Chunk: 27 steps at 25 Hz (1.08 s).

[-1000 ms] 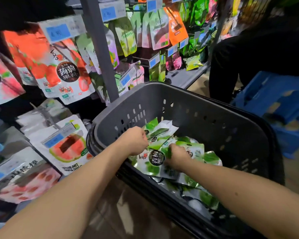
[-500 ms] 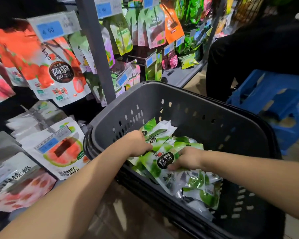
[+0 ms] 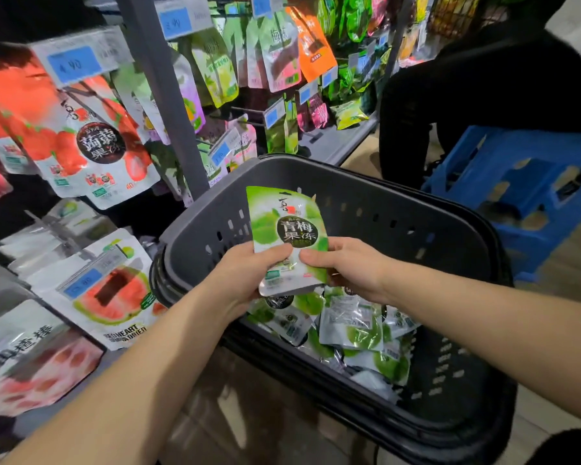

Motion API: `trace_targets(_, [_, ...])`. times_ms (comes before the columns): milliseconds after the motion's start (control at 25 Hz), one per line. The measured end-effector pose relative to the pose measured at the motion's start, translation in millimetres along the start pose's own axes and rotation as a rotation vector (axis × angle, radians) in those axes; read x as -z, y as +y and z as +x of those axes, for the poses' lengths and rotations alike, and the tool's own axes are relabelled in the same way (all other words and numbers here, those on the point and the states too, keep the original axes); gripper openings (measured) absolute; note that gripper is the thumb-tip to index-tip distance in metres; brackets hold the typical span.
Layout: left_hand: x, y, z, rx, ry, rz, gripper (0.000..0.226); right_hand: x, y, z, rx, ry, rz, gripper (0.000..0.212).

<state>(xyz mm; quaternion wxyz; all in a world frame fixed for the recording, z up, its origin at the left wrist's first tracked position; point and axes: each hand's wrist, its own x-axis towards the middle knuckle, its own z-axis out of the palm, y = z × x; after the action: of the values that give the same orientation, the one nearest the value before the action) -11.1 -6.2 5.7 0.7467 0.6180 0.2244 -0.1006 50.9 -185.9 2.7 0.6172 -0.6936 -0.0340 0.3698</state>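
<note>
A green and white snack pouch [image 3: 284, 229] with a dark round label stands upright above the grey plastic basket [image 3: 366, 216]. My left hand [image 3: 245, 280] grips its lower left side, thumb across the front. My right hand [image 3: 346, 266] pinches its lower right corner. Several more green pouches [image 3: 359, 333] lie piled in the bottom of the basket below both hands.
A shelf rack with a grey upright post [image 3: 163, 95] fills the left, hung with strawberry [image 3: 91, 146] and watermelon pouches [image 3: 111, 297] and blue price tags. A person in black [image 3: 483, 95] crouches at the back right by a blue plastic stool [image 3: 524, 182].
Both hands have come up out of the basket's pile with one green pouch, which now stands upright between them instead of lying flat among the others.
</note>
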Motion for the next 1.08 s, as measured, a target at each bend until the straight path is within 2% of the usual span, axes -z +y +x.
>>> trace_targets(80, [3.0, -0.4, 6.6, -0.049, 0.107, 0.061, 0.012, 17.4, 3.8, 1.1, -0.054, -0.074, 0.043, 0.032])
trace_targets(120, [5.0, 2.3, 9.0, -0.072, 0.138, 0.102, 0.011, 29.7, 7.4, 4.5, -0.104, -0.06, 0.055, 0.028])
trace_targets(200, [9.5, 6.7, 14.7, -0.118, 0.189, 0.159, 0.009, 56.3, 23.2, 20.0, -0.231, 0.152, -0.022, 0.02])
trace_targets(280, [9.3, 10.7, 17.2, -0.157, 0.22, 0.15, 0.005, 75.4, 47.8, 35.4, -0.351, 0.383, -0.262, 0.006])
trace_targets(360, [7.8, 13.4, 18.3, -0.198, 0.241, 0.137, 0.004, 81.6, 69.6, 47.9, -0.411, 0.393, -0.684, 0.004])
trace_targets(440, [8.3, 15.5, 18.1, -0.228, 0.258, 0.122, 0.005, 70.3, 86.9, 59.4, -0.435, 0.295, -0.969, 0.027])
trace_targets(520, [12.6, 16.0, 18.8, -0.246, 0.256, 0.132, 0.006, 50.2, 100.0, 71.7, -0.508, 0.248, -1.07, 0.052])
trace_targets(600, [16.9, 16.5, 18.2, -0.254, 0.261, 0.142, 0.006, 27.4, 109.2, 83.2, -0.59, 0.204, -1.273, 0.064])
trace_targets(640, [19.2, 15.8, 18.0, -0.257, 0.265, 0.145, 0.006, 19.3, 116.2, 90.2, -0.62, 0.238, -1.334, 0.073])
trace_targets(760, [22.7, 14.7, 16.6, -0.263, 0.254, 0.159, 0.006, 8.2, 135.1, 101.7, -0.702, 0.449, -1.287, 0.111])
trace_targets(840, [23.8, 14.2, 16.1, -0.268, 0.244, 0.18, 0.006, 10.6, 140.3, 102.5, -0.678, 0.517, -1.26, 0.109])
trace_targets(1080, [23.1, 13.9, 15.4, -0.245, 0.25, 0.197, 0.006, 39.4, 117.3, 85.5, -0.555, 0.371, -1.277, 0.094])
